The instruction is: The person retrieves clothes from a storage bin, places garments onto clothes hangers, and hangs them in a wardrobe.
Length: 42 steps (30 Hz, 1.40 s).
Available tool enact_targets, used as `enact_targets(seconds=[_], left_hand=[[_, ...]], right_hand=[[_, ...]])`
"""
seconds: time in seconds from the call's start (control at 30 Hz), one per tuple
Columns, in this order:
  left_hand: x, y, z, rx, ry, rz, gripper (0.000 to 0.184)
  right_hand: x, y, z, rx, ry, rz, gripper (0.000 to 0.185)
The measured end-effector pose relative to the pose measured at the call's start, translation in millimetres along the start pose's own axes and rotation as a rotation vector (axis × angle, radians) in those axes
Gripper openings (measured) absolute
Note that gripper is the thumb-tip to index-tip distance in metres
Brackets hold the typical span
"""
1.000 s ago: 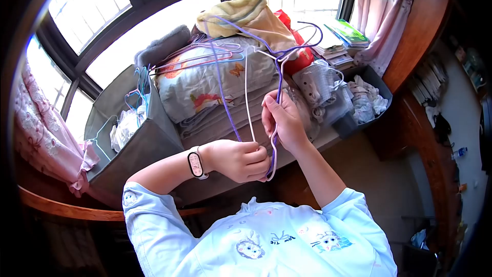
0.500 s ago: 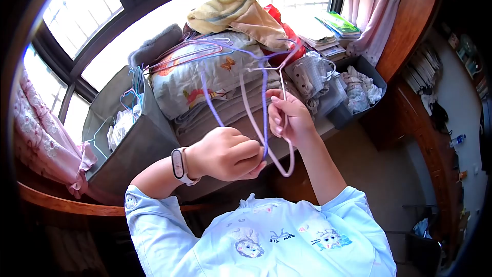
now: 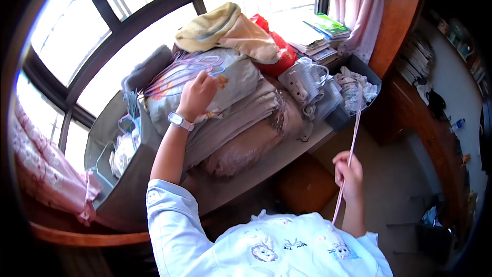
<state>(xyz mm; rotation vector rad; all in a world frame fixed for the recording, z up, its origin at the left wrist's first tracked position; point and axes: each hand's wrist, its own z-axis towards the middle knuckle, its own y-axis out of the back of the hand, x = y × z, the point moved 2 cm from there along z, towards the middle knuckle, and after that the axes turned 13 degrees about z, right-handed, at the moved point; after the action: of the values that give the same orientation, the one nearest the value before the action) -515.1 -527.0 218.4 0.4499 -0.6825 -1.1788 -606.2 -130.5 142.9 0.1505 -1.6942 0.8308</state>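
Note:
My left hand (image 3: 199,95), with a band on the wrist, is closed over the patterned bedding bundle (image 3: 238,74), at the edge of a heap of wire hangers (image 3: 177,74). The purple hanger (image 3: 207,60) lies among them at its fingers, partly hidden by the hand. On the right, my right hand (image 3: 351,174) is closed around the pale pink hanger (image 3: 354,136), seen nearly edge-on. That hanger reaches from near my shirt up to the front of the dark bin.
A grey fabric box (image 3: 120,190) with hangers and white bags stands left. Folded cloths (image 3: 241,118) lie under the bundle and a yellow blanket (image 3: 220,25) on top. Right are a red bag (image 3: 279,54), books (image 3: 328,25) and a dark bin (image 3: 376,79) of crumpled bags.
The two hangers have been parted. My left hand has moved up and left to the heap with the purple one; my right hand has moved right and down with the pink one.

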Motion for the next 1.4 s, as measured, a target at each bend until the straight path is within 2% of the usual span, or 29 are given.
enact_targets(seconds=[0.03,0.1,0.13,0.17,0.2,0.23,0.3,0.33,0.37,0.43,0.5,0.57,0.6,0.67,0.7,0.77,0.8,0.83,0.9,0.93,0.97,1.03,1.07,1.13,1.17,1.23,1.3,1.33,1.4], left_hand=[[14.4,-19.7,-1.5,-0.008,-0.015,-0.014,0.013],[52.6,-57.0,-6.6,0.123,0.059,0.206,0.01],[68.8,-66.0,-7.2,0.107,0.058,0.233,0.011],[82.9,-77.6,-7.4,0.086,0.053,0.251,0.013],[93.3,-90.2,-10.5,0.154,0.156,0.258,0.017],[82.4,-83.4,-6.5,0.263,0.26,0.337,0.023],[66.4,-92.9,-13.3,-0.012,0.28,0.599,0.038],[43.6,-86.3,-8.7,-0.066,0.387,0.582,0.047],[16.6,-77.1,-5.4,-0.114,0.493,0.569,0.056],[-37.3,-88.2,-16.9,-0.133,0.504,0.471,0.062],[-136.7,-96.8,-20.1,-0.1,0.285,-0.014,0.065],[-250.7,-100.6,-34.3,0.399,0.495,-0.656,0.068],[-303.0,-111.3,-50.5,0.593,0.685,-1.024,0.069],[-371.1,-101.4,-33.3,1.286,1.448,-1.962,0.076],[-399.6,-102.2,-20.2,1.138,1.419,-2.51,0.081],[-453.5,-84.8,24.1,0.695,1.274,-2.696,0.086],[-477.3,-83.9,36.1,0.589,1.227,-2.681,0.093],[-502.4,-85.6,47.1,0.533,1.246,-2.634,0.09],[-549.7,-95.9,62.3,0.589,1.395,-2.555,0.085],[-572.0,-98.6,76.3,0.645,1.507,-2.538,0.076],[-592.4,-105.5,90.1,0.692,1.458,-2.63,0.069],[-632.8,-117.8,120.9,0.706,1.524,-2.708,0.063],[-648.8,-127.8,133.4,0.704,1.523,-2.759,0.061],[-672.7,-142.6,158.2,0.587,1.36,-2.796,0.052],[-681.1,-154.1,166.3,0.504,1.277,-2.817,0.049],[-696.8,-173.0,172.6,0.406,1.231,-2.779,0.045],[-708.6,-182.3,180.5,0.259,1.014,-2.828,0.042],[-712.5,-187.5,182.4,0.271,1.16,-2.714,0.046],[-717.4,-214.1,178.6,0.308,1.171,-2.715,0.049]], right_hand=[[-6.9,12.5,-7.2,-0.046,0.044,-0.045,0.008],[-18.9,42.2,-23.8,-0.144,-0.01,-0.095,0.015],[-25.9,51.4,-30.5,-0.191,-0.009,-0.088,0.015],[-30.8,61.9,-37.2,-0.22,0.116,-0.208,0.02],[-35.6,75.5,-47.8,-0.252,0.235,-0.337,0.026],[-46.7,94.4,-64.2,-0.295,0.107,-0.367,0.036],[-66.1,109.5,-92.9,-0.454,-0.065,-0.216,0.046],[-60.0,108.9,-105.2,-0.441,-0.196,-0.178,0.049],[-66.0,125.5,-119.8,-0.284,-0.332,-0.261,0.062],[-66.0,135.9,-136.2,-0.271,-0.37,0.066,0.077],[-38.1,135.3,-137.1,-0.171,-0.396,0.186,0.087],[-19.7,138.0,-131.7,-0.149,-0.263,0.199,0.076],[-18.1,153.9,-129.1,-0.052,-0.178,-0.07,0.076],[6.6,173.2,-116.7,0.153,-0.129,-0.059,0.078],[11.9,192.0,-114.3,0.276,-0.101,0.006,0.078],[22.2,238.6,-114.4,0.224,-0.159,0.19,0.079],[27.9,267.6,-112.9,0.208,-0.119,0.27,0.081],[38.4,298.6,-109.4,0.211,-0.077,0.261,0.082],[62.6,353.4,-104.3,0.015,-0.077,0.204,0.081],[88.9,374.9,-101.0,-0.035,-0.066,0.105,0.082],[106.8,402.9,-97.1,0.025,0.085,-0.135,0.082],[158.4,432.5,-92.3,0.024,0.191,-0.348,0.083],[174.6,443.3,-88.9,0.043,0.195,-0.36,0.083],[192.1,458.7,-83.8,0.001,0.259,-0.344,0.084],[184.6,473.4,-79.1,-0.003,0.299,-0.142,0.086],[168.6,497.9,-68.7,-0.003,0.199,0.183,0.089],[146.7,501.3,-66.1,0.064,-0.077,0.582,0.093],[133.8,505.3,-60.3,0.224,-0.268,0.663,0.098],[120.4,504.1,-59.1,0.274,-0.623,0.851,0.097]])
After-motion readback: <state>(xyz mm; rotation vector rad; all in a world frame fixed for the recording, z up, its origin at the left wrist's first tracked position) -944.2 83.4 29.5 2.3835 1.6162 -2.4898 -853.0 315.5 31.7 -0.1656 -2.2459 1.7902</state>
